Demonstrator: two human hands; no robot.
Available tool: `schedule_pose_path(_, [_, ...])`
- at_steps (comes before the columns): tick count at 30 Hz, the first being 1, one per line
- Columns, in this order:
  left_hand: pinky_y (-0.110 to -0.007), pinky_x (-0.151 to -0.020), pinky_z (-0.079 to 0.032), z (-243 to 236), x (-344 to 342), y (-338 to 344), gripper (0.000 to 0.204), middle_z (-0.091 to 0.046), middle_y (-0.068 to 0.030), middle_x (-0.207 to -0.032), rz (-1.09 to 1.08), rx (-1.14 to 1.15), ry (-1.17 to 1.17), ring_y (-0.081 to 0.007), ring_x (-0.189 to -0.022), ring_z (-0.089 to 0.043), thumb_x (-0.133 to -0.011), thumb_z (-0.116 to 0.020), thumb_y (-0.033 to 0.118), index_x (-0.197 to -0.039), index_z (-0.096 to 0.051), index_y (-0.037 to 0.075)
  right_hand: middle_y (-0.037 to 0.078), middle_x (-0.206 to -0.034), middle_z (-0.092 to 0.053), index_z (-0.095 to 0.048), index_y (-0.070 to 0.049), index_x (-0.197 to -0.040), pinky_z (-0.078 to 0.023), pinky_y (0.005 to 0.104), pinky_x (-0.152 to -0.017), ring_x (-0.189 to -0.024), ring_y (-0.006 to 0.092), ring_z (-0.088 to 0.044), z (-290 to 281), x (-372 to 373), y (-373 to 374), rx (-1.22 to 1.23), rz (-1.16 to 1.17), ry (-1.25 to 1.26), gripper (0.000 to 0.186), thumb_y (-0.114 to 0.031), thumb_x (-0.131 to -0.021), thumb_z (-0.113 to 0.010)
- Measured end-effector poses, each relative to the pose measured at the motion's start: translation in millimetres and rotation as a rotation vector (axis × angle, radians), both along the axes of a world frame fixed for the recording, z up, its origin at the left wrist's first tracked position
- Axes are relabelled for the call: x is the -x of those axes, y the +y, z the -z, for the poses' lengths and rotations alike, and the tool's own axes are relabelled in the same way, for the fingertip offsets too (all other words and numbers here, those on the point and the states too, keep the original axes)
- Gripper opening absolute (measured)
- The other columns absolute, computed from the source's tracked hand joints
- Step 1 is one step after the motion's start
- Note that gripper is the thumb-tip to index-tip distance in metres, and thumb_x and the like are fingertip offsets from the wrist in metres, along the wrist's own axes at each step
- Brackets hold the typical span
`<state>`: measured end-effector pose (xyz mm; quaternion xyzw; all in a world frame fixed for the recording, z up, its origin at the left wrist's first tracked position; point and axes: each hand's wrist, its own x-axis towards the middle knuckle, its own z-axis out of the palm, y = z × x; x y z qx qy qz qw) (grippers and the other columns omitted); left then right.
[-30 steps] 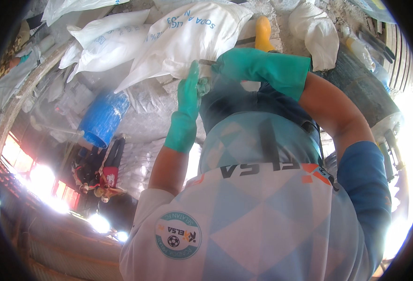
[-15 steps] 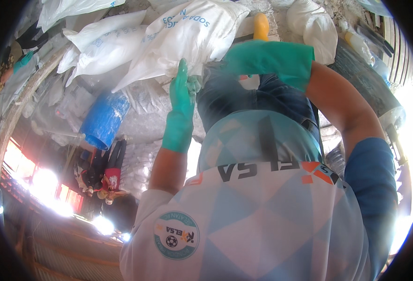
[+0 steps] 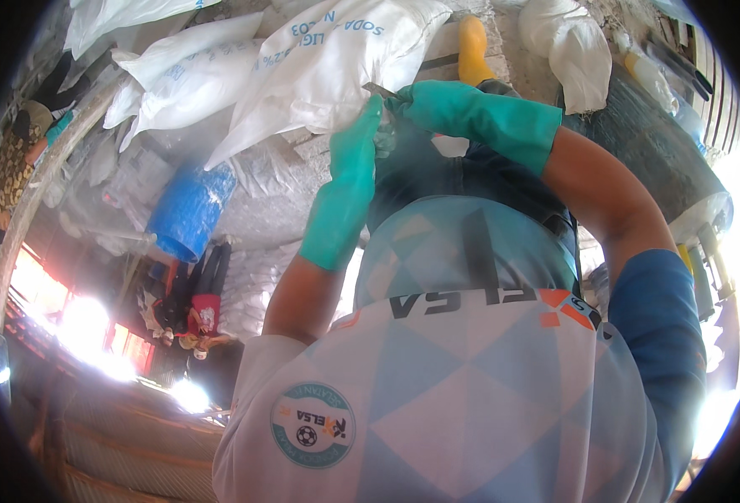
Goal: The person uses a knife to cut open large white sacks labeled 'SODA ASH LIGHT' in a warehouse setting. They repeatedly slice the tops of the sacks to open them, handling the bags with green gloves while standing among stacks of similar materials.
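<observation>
A large white sack with blue print [image 3: 328, 63] lies in front of me at the top of the view. My left hand [image 3: 355, 155], in a green rubber glove, is at the sack's near edge. Its fingers are pressed together and point up; what lies between them is hidden. Just to its right, my right hand [image 3: 420, 102], gloved the same way, is closed around a short flat metal blade [image 3: 376, 89]. The tip reaches left over the sack, close to the left fingertips. The blade's handle is covered by the glove.
More white sacks [image 3: 194, 88] lie to the left, beyond a wooden pole [image 3: 38, 180]. A blue barrel [image 3: 192, 210] stands nearby. At right are another white sack [image 3: 567, 50], a yellow boot [image 3: 472, 50] and a dark wrapped bundle [image 3: 651, 147]. Other people [image 3: 205, 310] are at left.
My left hand has shifted right, toward my right hand. The right hand, blurred before, has drawn back slightly and now shows the blade clearly. The yellow boot is more exposed.
</observation>
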<state>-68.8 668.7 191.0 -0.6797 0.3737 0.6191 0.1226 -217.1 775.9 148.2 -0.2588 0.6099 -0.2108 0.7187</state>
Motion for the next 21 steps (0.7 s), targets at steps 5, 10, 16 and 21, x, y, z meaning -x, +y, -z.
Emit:
schedule_pose_path(5, [-0.022, -0.047, -0.032, -5, -17, -11, 0.022, -0.055, 0.0038, -0.076, -0.123, -0.058, 0.224, -0.0046, -0.055, -0.044, -0.096, -0.07, 0.028, -0.104, -0.066, 0.008, 0.009, -0.091, -0.069, -0.066, -0.012, -0.124, -0.052, 0.0352, -0.079, -0.078, 0.0211, -0.065, -9, 12, 5, -0.017, 0.096, -0.149, 0.048, -0.05, -0.102, -0.047])
schedule_pose_path(10, [-0.021, -0.05, -0.035, 11, -36, -10, 0.02, -0.056, 0.0035, -0.078, 0.045, -0.007, 0.221, -0.0037, -0.058, -0.045, -0.1, -0.065, 0.026, -0.108, -0.064, 0.007, 0.008, -0.088, -0.07, -0.067, -0.011, -0.12, -0.051, 0.0352, -0.081, -0.082, 0.0216, -0.066, -17, 22, -9, 0.075, -0.062, -0.056, 0.045, -0.047, -0.1, -0.05])
schedule_pose_path(16, [-0.02, -0.05, -0.037, 9, -34, -9, 0.019, -0.056, 0.0028, -0.079, 0.156, 0.053, 0.304, -0.0042, -0.059, -0.048, -0.101, -0.063, 0.026, -0.105, -0.063, 0.008, 0.009, -0.093, -0.071, -0.071, -0.01, -0.109, -0.051, 0.0361, -0.079, -0.085, 0.0219, -0.066, 2, 12, -7, 0.109, -0.111, -0.066, 0.032, -0.033, -0.095, -0.054])
schedule_pose_path(21, [-0.019, -0.05, -0.036, 11, -38, -14, 0.02, -0.054, 0.0034, -0.078, 0.088, -0.037, 0.376, -0.0031, -0.059, -0.047, -0.103, -0.061, 0.026, -0.108, -0.064, 0.007, 0.009, -0.093, -0.072, -0.075, -0.01, -0.098, -0.052, 0.0367, -0.079, -0.085, 0.0222, -0.065, -7, 15, -7, 0.07, -0.05, -0.109, 0.025, -0.028, -0.089, -0.06])
